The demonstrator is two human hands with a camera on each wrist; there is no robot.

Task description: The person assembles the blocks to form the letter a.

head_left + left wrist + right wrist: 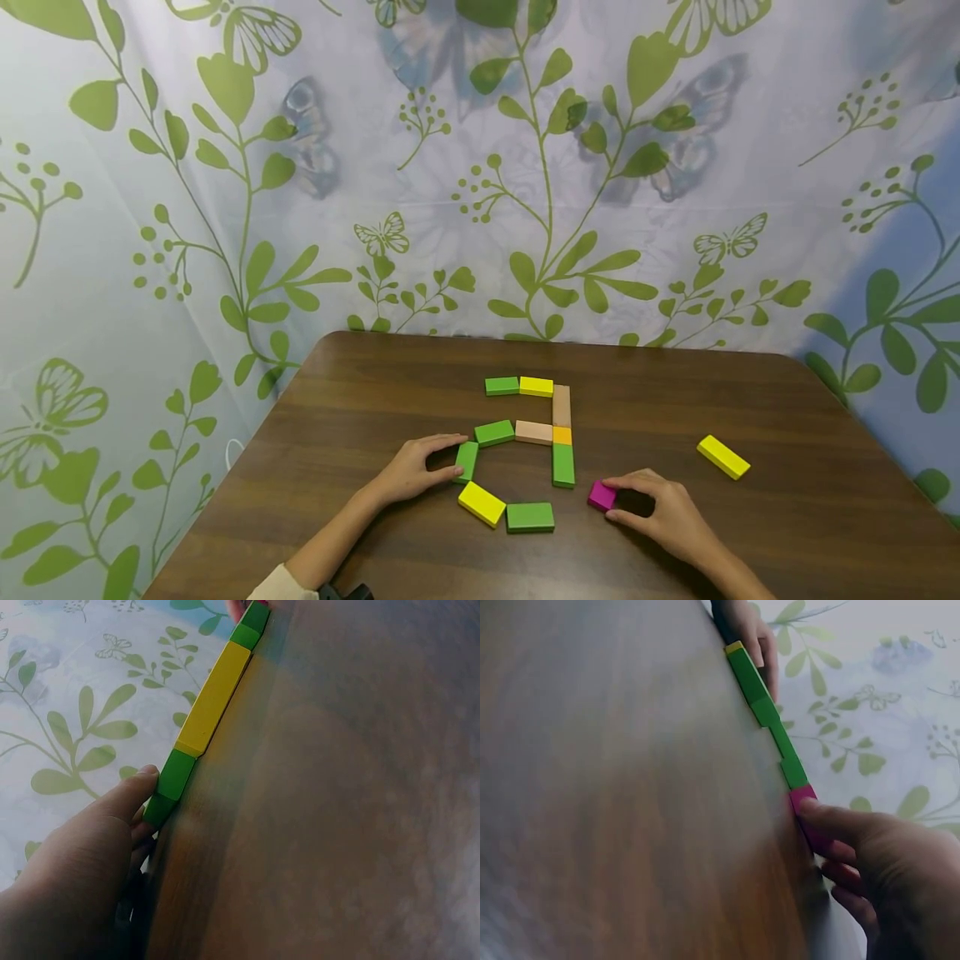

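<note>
Flat wooden blocks lie on the table in a shape like a letter "a". At its left side my left hand (412, 469) holds a green block (467, 462), thumb at the near end and fingertips at the far end. My right hand (666, 510) pinches a magenta block (602, 496) between thumb and fingers, to the right of the shape and apart from it. Nearest to that block are an upright green block (562, 465) and a lower green block (529, 517). A yellow block (482, 504) sits between the left hand's block and the lower green one.
The shape's upper part has a green block (502, 386), a yellow block (536, 387) and a natural wood block (562, 406). One loose yellow block (723, 457) lies farther right on the brown table (825, 500). Behind the table hangs a leaf-patterned curtain (420, 167).
</note>
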